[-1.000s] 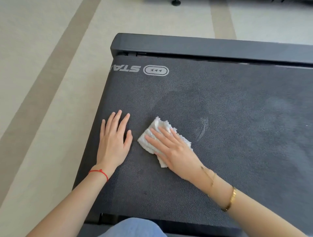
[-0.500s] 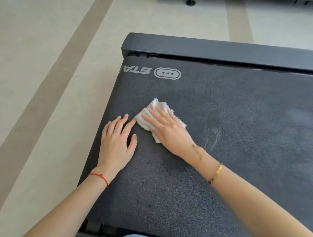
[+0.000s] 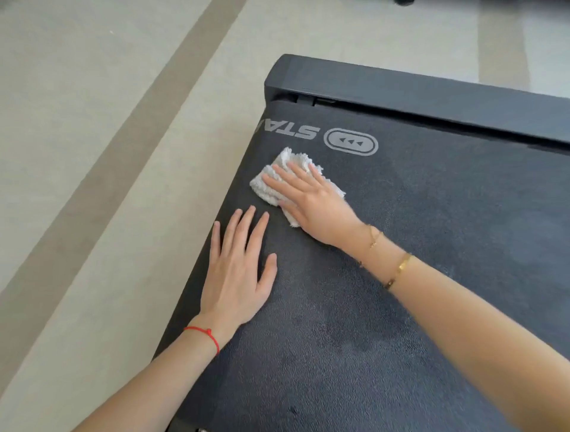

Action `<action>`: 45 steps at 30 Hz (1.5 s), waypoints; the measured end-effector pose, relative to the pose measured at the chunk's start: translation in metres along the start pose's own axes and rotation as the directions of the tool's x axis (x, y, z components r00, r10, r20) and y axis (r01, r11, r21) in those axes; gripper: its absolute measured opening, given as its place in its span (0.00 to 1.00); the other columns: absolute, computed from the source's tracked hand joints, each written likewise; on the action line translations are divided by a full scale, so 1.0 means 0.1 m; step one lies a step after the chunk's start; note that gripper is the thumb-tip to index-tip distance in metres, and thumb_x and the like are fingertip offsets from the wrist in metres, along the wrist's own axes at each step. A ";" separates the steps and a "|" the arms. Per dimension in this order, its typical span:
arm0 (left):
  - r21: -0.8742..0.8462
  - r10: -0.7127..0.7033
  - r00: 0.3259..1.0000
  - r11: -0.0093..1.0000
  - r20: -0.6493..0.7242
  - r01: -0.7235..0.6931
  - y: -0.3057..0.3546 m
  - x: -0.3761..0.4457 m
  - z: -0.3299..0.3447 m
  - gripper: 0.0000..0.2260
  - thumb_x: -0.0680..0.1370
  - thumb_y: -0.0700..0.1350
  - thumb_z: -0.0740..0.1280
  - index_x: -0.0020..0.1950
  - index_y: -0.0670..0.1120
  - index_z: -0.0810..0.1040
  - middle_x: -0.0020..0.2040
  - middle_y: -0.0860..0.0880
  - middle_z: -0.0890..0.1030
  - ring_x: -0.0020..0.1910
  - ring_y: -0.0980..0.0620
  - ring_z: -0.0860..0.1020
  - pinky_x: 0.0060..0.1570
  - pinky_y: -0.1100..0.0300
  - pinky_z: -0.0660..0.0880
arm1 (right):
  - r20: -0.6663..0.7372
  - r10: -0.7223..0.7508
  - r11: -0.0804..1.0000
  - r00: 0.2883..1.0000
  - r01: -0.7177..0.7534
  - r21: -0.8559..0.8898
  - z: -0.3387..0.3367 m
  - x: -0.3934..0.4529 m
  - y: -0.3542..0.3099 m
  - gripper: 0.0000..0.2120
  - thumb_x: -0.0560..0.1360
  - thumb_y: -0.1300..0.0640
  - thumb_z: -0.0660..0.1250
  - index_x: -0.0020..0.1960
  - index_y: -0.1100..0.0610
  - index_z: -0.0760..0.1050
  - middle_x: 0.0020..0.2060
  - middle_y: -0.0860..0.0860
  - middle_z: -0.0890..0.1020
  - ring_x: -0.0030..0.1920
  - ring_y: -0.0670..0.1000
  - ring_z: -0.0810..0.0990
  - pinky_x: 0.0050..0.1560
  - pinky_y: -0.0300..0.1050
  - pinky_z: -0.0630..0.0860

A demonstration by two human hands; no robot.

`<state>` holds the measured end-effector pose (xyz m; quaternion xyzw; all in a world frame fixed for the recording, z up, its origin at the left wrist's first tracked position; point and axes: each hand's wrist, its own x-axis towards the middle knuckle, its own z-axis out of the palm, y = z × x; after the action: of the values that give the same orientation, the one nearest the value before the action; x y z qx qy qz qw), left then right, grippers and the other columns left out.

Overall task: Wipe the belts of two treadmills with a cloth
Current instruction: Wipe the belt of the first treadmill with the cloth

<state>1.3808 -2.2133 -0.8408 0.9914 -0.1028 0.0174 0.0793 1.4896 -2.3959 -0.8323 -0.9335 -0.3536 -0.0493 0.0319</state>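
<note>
A dark grey treadmill belt (image 3: 416, 246) fills the right and lower part of the head view. A folded white cloth (image 3: 277, 182) lies on it near the left edge, just below the grey printed logo (image 3: 351, 141). My right hand (image 3: 311, 203) presses flat on the cloth with fingers spread, covering its right half. My left hand (image 3: 237, 271) rests palm down on the bare belt just below the cloth, fingers apart, holding nothing. Only one treadmill is in view.
The treadmill's black end cover (image 3: 431, 95) runs across the far end of the belt. Pale floor with brown stripes (image 3: 108, 154) lies to the left and beyond. A dark object's base (image 3: 404, 2) shows at the top edge.
My right hand has slid the cloth away from me along the belt's left side, toward the logo. My left hand has stayed flat on the belt.
</note>
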 end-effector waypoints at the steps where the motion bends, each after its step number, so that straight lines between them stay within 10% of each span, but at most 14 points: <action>1: 0.005 0.000 1.000 1.000 0.004 0.000 -0.01 0.00 0.01 0.28 0.81 0.55 0.51 0.80 0.47 0.56 0.80 0.47 0.56 0.80 0.47 0.53 0.77 0.41 0.53 | 0.002 0.008 1.000 1.000 -0.008 0.011 -0.04 0.05 0.12 0.23 0.82 0.56 0.54 0.77 0.55 0.61 0.75 0.57 0.66 0.76 0.61 0.60 0.76 0.62 0.56; 7: 0.005 0.003 1.000 1.000 0.019 -0.003 0.00 0.00 0.02 0.28 0.82 0.55 0.50 0.81 0.47 0.54 0.81 0.47 0.55 0.80 0.47 0.51 0.77 0.42 0.53 | 0.057 0.437 0.897 0.898 -0.430 -0.102 -0.11 0.91 0.91 0.25 0.81 0.55 0.52 0.77 0.57 0.54 0.73 0.58 0.62 0.75 0.63 0.56 0.73 0.65 0.54; 15: -0.026 0.011 1.000 1.000 0.004 -0.011 -0.05 0.01 0.02 0.28 0.81 0.54 0.53 0.80 0.47 0.57 0.80 0.48 0.57 0.80 0.48 0.53 0.76 0.43 0.55 | 0.034 0.003 1.000 0.999 -0.003 -0.006 0.08 0.43 0.27 0.24 0.83 0.54 0.50 0.79 0.53 0.56 0.78 0.54 0.59 0.78 0.59 0.53 0.77 0.60 0.49; 22: -0.032 0.011 1.000 0.999 -0.001 -0.011 -0.05 0.01 -0.01 0.27 0.81 0.55 0.53 0.80 0.47 0.58 0.80 0.47 0.58 0.79 0.47 0.54 0.77 0.43 0.53 | 0.056 0.513 0.856 0.857 -0.505 -0.110 -0.16 0.14 1.39 0.27 0.82 0.59 0.52 0.79 0.54 0.50 0.77 0.56 0.57 0.77 0.62 0.52 0.74 0.67 0.52; 35: -0.046 0.012 1.000 0.999 -0.018 -0.013 -0.02 -0.01 -0.03 0.27 0.81 0.54 0.51 0.79 0.46 0.60 0.79 0.46 0.60 0.78 0.45 0.56 0.76 0.42 0.55 | -0.014 0.070 0.987 0.997 -0.067 0.145 -0.12 -1.18 -0.16 0.27 0.82 0.56 0.60 0.79 0.52 0.57 0.78 0.51 0.58 0.79 0.56 0.51 0.78 0.59 0.51; 41: -0.056 0.011 0.999 0.998 -0.030 -0.013 -0.02 -0.01 -0.03 0.27 0.81 0.54 0.52 0.79 0.46 0.60 0.79 0.45 0.60 0.78 0.45 0.56 0.77 0.43 0.54 | 0.019 0.508 0.861 0.861 -0.507 -0.047 -0.25 -0.75 0.63 0.24 0.84 0.54 0.48 0.79 0.54 0.53 0.77 0.55 0.58 0.77 0.60 0.53 0.76 0.58 0.50; 45: -0.055 0.015 0.999 0.998 -0.029 -0.016 0.00 -0.02 -0.04 0.27 0.80 0.54 0.52 0.78 0.45 0.61 0.79 0.45 0.61 0.78 0.44 0.57 0.76 0.42 0.54 | -0.033 0.414 0.910 0.909 -0.413 0.035 -0.16 -0.91 0.03 0.27 0.78 0.60 0.50 0.77 0.53 0.55 0.77 0.53 0.59 0.78 0.58 0.52 0.76 0.57 0.49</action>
<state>1.3789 -2.2125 -0.8373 0.9877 -0.1097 0.0291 0.1077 1.4226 -2.4596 -0.8271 -0.9856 -0.1478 -0.0550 0.0614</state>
